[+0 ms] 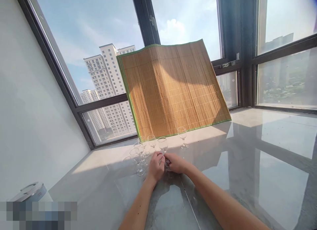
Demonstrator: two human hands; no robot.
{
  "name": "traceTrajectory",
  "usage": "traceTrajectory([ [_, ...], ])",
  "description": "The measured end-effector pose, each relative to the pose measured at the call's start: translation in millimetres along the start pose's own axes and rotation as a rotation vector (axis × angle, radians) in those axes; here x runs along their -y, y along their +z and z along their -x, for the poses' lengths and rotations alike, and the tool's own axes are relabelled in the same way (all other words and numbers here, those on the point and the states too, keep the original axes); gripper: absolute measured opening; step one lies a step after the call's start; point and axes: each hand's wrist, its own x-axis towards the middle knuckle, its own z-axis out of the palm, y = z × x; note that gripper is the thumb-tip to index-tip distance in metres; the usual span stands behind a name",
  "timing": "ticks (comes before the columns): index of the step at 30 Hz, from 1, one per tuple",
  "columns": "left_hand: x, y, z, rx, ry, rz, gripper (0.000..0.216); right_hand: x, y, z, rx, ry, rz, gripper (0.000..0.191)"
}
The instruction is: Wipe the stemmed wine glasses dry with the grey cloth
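On the glossy tiled surface (119,203), forearms converge. Left hand (156,166) and right hand (175,163) meet, fingers curled well in, at 1 wineglass (162,143), its bowl just beyond them; grip hidden, can't tell what either holds.

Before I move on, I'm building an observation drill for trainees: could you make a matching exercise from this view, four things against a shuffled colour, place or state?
Things
1. Mat
2. Rightmost glass
3. Left hand and right hand
4. Lidded container

Descriptions
A. Close together, beside a middle glass
B. At the lower left of the view
C. Brown, with green edging
D. Upright, standing apart from the glasses grouped on the left

Pairs
1-C, 2-D, 3-A, 4-B
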Motion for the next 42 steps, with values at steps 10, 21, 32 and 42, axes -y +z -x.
traceTrajectory([
  [10, -1, 9, 5, 0.046, -0.093, 0.318, 0.041, -4, -1, -5, -0.117, 0.165, -0.235, 0.026],
  [21, 10, 3, 7, 0.353, -0.186, -0.182, 0.064, 5, -48, 16, -0.264, 0.711, 0.328, 0.037],
  [32, -1, 4, 13, 0.355, -0.28, -0.509, 0.07, -24, -40, 10, -0.244, 0.65, 0.368, 0.056],
  [42, 8, 13, 21, 0.124, -0.349, -0.333, 0.065, -48, -37, 5, -0.279, 0.566, 0.299, 0.056],
])
